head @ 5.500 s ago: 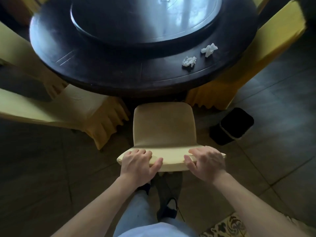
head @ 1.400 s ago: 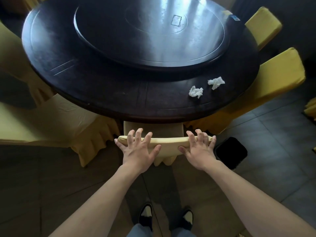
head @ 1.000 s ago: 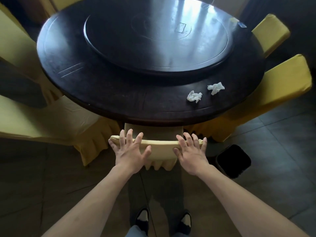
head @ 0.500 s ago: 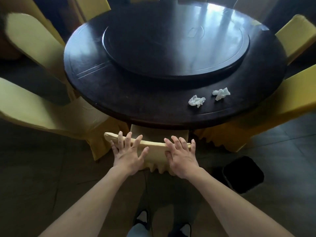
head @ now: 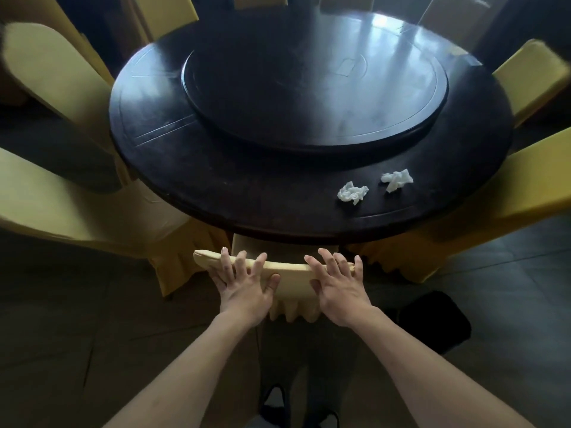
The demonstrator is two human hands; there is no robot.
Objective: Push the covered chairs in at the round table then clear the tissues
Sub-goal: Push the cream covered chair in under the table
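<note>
A chair in a pale yellow cover (head: 292, 273) stands tucked under the near rim of the dark round table (head: 247, 193); only its backrest top and skirt show. My left hand (head: 244, 284) and my right hand (head: 338, 285) lie flat against the backrest top, fingers spread and straight. Two crumpled white tissues lie on the table's near right: one (head: 352, 193) closer to me, the other (head: 397, 179) further right. A raised turntable (head: 315, 78) fills the table's middle.
More yellow-covered chairs ring the table: a large one at the left (head: 61, 205), one at the right (head: 500, 193), others at the back. A black bin (head: 432, 322) sits on the tiled floor right of my right arm. My shoes (head: 296, 412) show below.
The chair has slid from well out on the floor to under the table rim. In the last second my view shifted left and my hands stayed flat on the backrest.
</note>
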